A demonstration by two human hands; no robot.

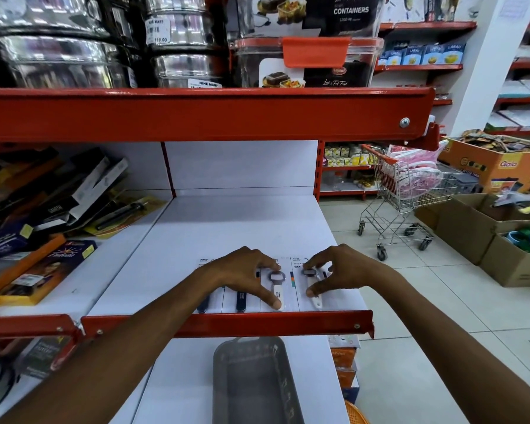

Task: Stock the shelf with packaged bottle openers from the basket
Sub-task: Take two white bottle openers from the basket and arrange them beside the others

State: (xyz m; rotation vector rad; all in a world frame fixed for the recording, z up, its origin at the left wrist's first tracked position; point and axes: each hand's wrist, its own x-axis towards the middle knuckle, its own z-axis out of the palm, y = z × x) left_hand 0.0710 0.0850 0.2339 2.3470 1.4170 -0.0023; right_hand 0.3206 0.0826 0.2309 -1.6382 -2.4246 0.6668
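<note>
Several packaged bottle openers lie in a row at the front of the white shelf [227, 228]. Two have dark blue handles [241, 301] and two have white handles. My left hand [242, 270] arches over the row, its fingertips and thumb spanning the left white-handled opener pack [278, 287]. My right hand [343, 270] pinches the rightmost white-handled opener pack [316, 298] between thumb and forefinger. The grey plastic basket [251, 381] sits on the shelf below, and I see nothing inside it.
A red rail [227, 324] edges the shelf front. Boxed knives and carded goods [43, 270] crowd the bay to the left. Steel pots and storage containers stand on the upper shelf [196, 111]. A shopping cart [407, 203] and open cartons [471, 228] occupy the aisle on the right.
</note>
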